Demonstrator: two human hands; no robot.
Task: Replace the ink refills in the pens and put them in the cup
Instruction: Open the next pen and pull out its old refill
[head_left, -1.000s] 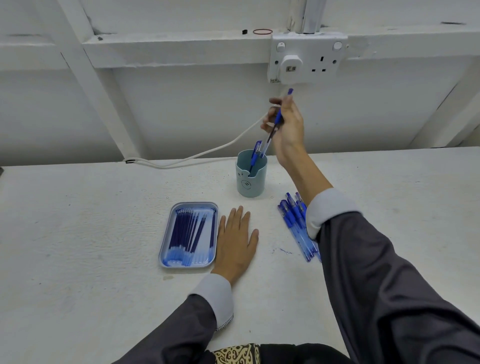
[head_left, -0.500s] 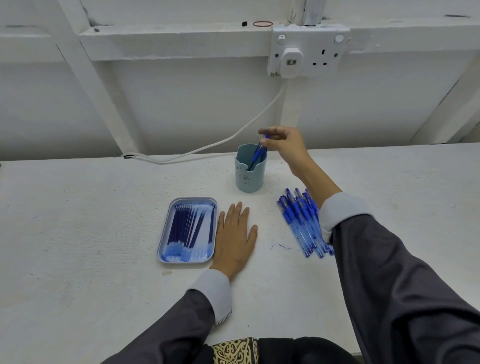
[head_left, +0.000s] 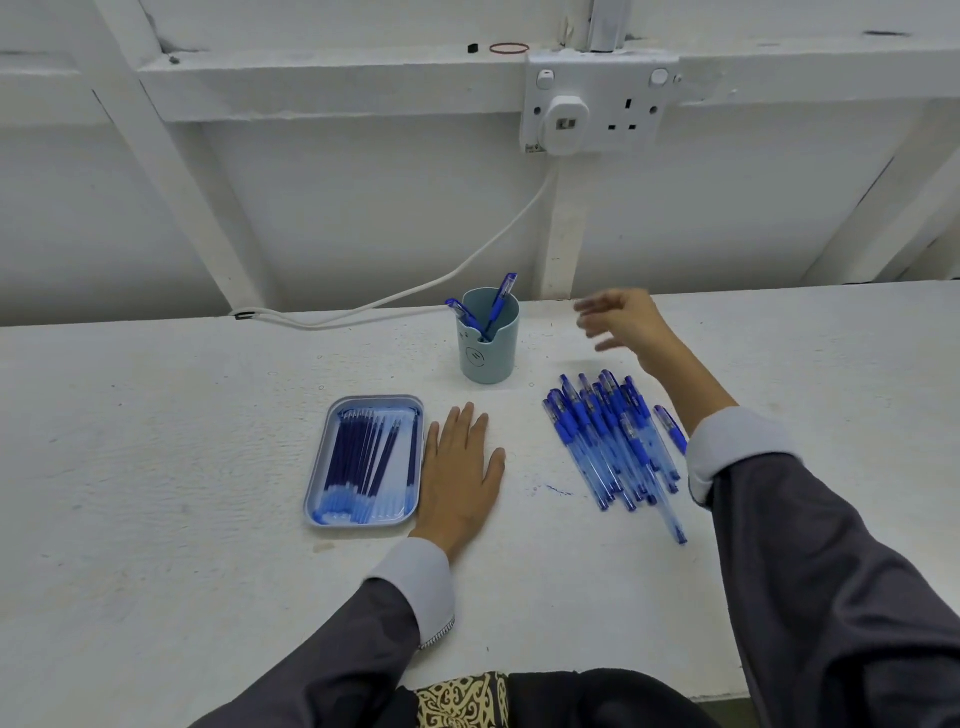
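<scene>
Resting straight fingers (head_left: 464, 426) on the white table (head_left: 156, 467), left hand (head_left: 460, 480) lies flat; right hand (head_left: 629, 323) hovers spread, empty.

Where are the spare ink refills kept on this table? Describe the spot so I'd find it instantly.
Below the wall socket a teal cup stands on the white table. Nearer the person and left of it, beside the flat left hand, lies a shallow blue tray. Unlike the pile of pens on the right, it holds thin dark refills without barrels.
</scene>
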